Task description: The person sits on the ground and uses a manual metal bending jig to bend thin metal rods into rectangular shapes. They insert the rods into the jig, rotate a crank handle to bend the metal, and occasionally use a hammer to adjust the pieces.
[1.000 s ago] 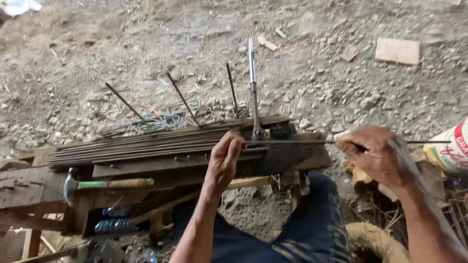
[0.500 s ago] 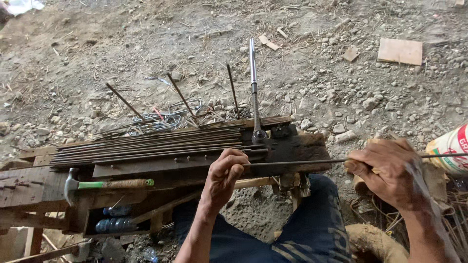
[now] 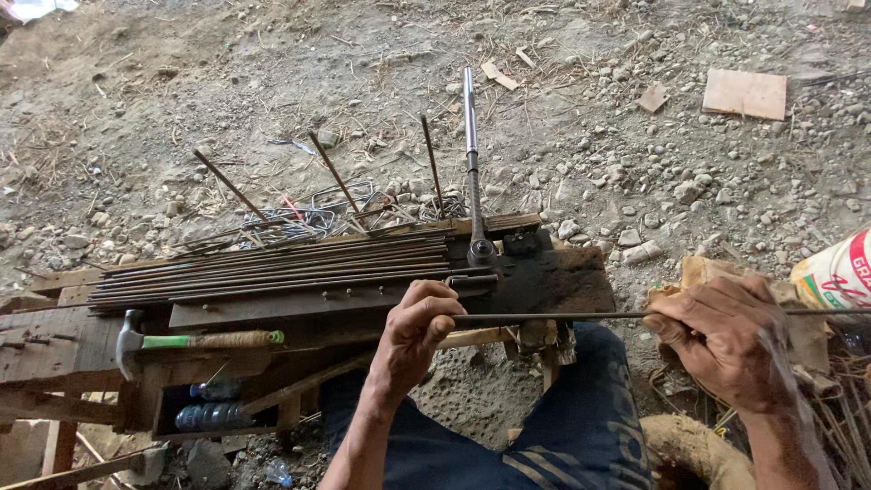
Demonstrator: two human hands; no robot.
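While seated at a low wooden desk [image 3: 54, 336] on stony ground, a person holds a thin steel rod [image 3: 553, 317] level across the lap, one hand at each end of the visible span. The left hand [image 3: 419, 328] is curled shut around the rod where it meets the dark metal plate [image 3: 553, 277] at the desk's front edge, knuckles up, wrist straight, forearm rising from below. The right hand [image 3: 717, 340] is closed over the rod well out to the side, fingers wrapped from above, the wrist bent slightly inward; the rod runs on past it toward the frame's right edge. Gripped in two places, the long, springy rod stays straight and in line with the plate.

A long bending lever [image 3: 472, 154] stands with its head at the plate's far edge, just beyond the left hand, its handle pointing away over the gravel. A bundle of straight rods [image 3: 272, 270] lies lengthwise on the desk beside the lever, within reach of the left hand. Bent wire pieces [image 3: 308, 218] lie piled on the ground behind the desk, and three short rods stick up at a slant there. A hammer [image 3: 195, 340] with a green-banded handle rests on the desk's left part, with plastic bottles [image 3: 213, 416] in the shelf below. A printed sack [image 3: 839, 272] sits at far right.
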